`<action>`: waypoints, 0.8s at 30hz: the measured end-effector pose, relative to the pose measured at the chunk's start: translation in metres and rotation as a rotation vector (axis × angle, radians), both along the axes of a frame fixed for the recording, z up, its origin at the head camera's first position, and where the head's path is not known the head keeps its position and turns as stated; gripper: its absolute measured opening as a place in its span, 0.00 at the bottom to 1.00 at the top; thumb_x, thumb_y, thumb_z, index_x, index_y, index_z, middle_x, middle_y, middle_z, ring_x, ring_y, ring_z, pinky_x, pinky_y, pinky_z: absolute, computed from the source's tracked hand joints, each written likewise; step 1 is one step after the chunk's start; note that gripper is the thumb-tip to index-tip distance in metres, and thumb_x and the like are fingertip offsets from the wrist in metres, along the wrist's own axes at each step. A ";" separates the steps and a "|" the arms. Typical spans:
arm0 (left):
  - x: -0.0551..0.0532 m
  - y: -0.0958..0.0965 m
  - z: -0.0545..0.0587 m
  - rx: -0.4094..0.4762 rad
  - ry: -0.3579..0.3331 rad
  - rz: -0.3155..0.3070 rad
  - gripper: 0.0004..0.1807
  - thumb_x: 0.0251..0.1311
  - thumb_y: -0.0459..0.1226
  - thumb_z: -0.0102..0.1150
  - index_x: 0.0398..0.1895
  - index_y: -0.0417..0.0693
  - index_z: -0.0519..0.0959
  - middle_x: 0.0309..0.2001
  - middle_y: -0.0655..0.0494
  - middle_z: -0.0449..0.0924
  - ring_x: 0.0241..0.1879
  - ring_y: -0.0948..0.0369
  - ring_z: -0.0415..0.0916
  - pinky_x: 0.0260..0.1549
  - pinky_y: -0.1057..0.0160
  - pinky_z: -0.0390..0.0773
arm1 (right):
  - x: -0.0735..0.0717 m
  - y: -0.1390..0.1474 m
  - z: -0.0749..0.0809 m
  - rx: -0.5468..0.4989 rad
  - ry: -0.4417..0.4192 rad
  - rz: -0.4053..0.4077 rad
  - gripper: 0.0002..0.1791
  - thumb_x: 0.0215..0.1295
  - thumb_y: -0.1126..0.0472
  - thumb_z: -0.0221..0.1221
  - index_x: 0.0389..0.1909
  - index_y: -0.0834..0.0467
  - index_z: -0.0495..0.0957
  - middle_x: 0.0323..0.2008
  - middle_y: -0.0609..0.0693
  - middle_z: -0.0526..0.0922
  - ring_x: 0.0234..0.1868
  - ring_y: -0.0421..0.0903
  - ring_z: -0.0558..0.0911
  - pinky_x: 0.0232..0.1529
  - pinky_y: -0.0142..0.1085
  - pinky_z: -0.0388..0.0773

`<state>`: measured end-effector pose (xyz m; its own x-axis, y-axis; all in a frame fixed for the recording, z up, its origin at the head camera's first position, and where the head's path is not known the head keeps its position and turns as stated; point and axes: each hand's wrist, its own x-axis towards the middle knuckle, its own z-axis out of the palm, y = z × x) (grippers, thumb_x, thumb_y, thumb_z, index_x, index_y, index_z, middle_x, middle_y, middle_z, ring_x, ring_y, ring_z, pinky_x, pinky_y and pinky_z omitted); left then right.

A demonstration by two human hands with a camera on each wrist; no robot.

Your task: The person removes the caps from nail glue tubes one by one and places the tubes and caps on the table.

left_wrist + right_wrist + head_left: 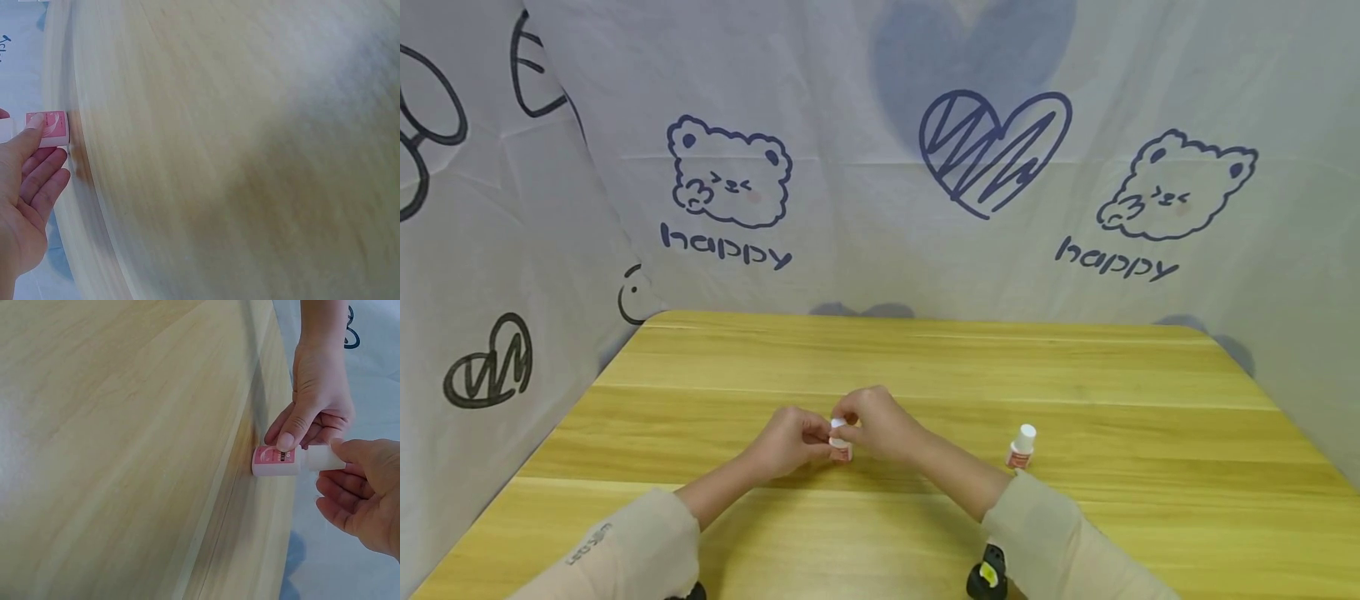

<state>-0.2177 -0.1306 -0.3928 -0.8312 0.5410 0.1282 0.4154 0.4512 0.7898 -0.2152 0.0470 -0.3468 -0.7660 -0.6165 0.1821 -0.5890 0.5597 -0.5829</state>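
Observation:
A small white bottle (842,451) with a pink label stands upright near the middle of the table. My left hand (787,443) pinches its body from the left, the thumb lying over the label (269,455) in the right wrist view. From above, my right hand (880,423) grips the white cap (322,458) between thumb and fingers. In the left wrist view the left hand (28,194) holds the bottle (56,129) low by its base. Cap and bottle are in line with each other.
A second small white bottle (1020,447) with a red label and white cap stands to the right, beyond the right forearm. The wooden table (737,350) ends at a white cloth (850,208) printed with bears and hearts.

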 end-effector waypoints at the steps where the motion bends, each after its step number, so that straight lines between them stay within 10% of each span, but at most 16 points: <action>1: 0.000 0.000 0.000 -0.001 0.002 0.001 0.07 0.53 0.30 0.63 0.34 0.33 0.83 0.32 0.43 0.85 0.32 0.58 0.84 0.31 0.71 0.81 | 0.000 0.000 0.000 0.002 0.004 0.008 0.04 0.58 0.68 0.61 0.31 0.65 0.82 0.31 0.54 0.86 0.34 0.45 0.83 0.35 0.26 0.77; 15: 0.001 -0.001 0.000 -0.011 0.001 0.004 0.05 0.54 0.27 0.61 0.34 0.34 0.83 0.33 0.43 0.85 0.33 0.57 0.84 0.30 0.70 0.81 | 0.001 0.000 -0.002 -0.017 -0.025 -0.027 0.12 0.57 0.64 0.63 0.39 0.68 0.81 0.37 0.57 0.85 0.38 0.47 0.81 0.40 0.36 0.79; 24: 0.000 0.000 -0.001 0.029 -0.035 -0.012 0.04 0.54 0.26 0.60 0.32 0.33 0.82 0.33 0.42 0.85 0.33 0.57 0.85 0.32 0.70 0.82 | 0.003 0.001 -0.004 -0.079 -0.037 -0.118 0.08 0.53 0.62 0.67 0.23 0.62 0.80 0.24 0.50 0.83 0.26 0.38 0.73 0.28 0.24 0.71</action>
